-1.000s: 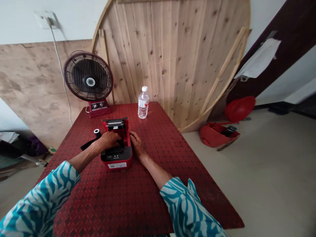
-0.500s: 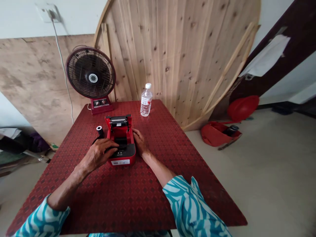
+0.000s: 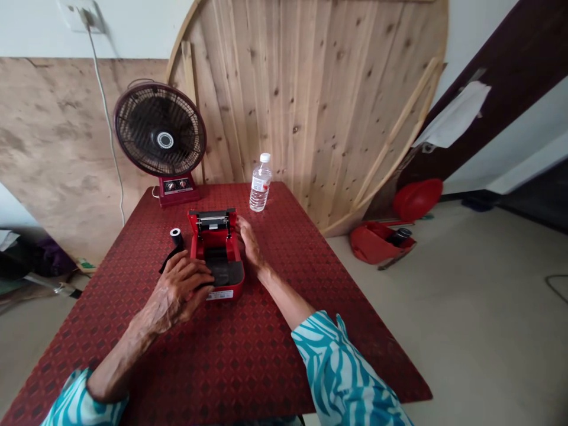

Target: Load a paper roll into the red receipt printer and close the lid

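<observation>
A red-and-black label printer (image 3: 217, 242) stands on the table with its lid (image 3: 213, 220) raised. Over its front panel lies a smooth dark film (image 3: 227, 272), which covers the panel's lights. My left hand (image 3: 180, 284) is at the printer's front left corner, fingers spread across the film's left edge and thumb apart below them. Flat along the printer's right side, my right hand (image 3: 249, 242) has its fingers stretched up beside the raised lid. Left of the printer is a small black roll (image 3: 176, 236) with a white core. A dark strip (image 3: 168, 257) runs from near it toward my left hand.
A water bottle (image 3: 260, 182) and a maroon fan (image 3: 160, 142) stand at the back of the red patterned table (image 3: 248, 361). Behind them leans a large round wooden board (image 3: 306, 106). Red containers (image 3: 375, 242) sit on the floor at right.
My left hand has drawn back slightly toward me, its fingers more spread. The dark film now covers the front panel, whose lights showed before. My right hand's fingers have moved up beside the lid.
</observation>
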Demonstrator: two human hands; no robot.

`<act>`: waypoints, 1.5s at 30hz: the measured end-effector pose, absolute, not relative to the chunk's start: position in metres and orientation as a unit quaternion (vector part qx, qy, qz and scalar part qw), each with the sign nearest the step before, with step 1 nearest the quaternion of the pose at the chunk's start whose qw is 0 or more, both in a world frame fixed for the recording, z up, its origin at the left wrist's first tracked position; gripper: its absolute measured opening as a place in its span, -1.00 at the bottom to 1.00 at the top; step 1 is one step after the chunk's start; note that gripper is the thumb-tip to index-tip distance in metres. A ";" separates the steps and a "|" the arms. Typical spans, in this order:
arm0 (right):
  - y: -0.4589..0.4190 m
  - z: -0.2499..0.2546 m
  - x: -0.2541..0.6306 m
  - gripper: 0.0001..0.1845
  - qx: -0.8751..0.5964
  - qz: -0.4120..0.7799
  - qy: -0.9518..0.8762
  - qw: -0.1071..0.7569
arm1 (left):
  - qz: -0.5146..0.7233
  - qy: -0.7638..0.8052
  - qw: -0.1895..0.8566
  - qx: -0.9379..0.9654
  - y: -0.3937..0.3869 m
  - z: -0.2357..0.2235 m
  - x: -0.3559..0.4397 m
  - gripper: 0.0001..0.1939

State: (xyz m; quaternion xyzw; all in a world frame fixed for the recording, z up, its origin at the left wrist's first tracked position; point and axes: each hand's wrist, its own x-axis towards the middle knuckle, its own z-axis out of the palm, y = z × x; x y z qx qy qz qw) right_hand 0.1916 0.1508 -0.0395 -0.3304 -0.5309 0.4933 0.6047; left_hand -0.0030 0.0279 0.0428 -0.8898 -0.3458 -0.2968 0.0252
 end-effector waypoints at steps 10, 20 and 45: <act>0.150 -0.027 0.207 -0.52 -0.366 0.407 -0.578 0.606 | -0.290 -0.371 0.002 -0.882 0.023 0.030 -0.005 -0.82; 0.122 -0.035 0.200 -0.76 -0.379 0.410 -0.554 0.617 | -0.360 -0.433 0.020 -0.826 0.030 0.028 -0.017 -0.75; 0.124 -0.062 0.197 -0.51 -0.379 0.498 -0.515 0.586 | -0.453 -0.554 -0.461 -0.525 0.046 0.010 -0.021 -0.46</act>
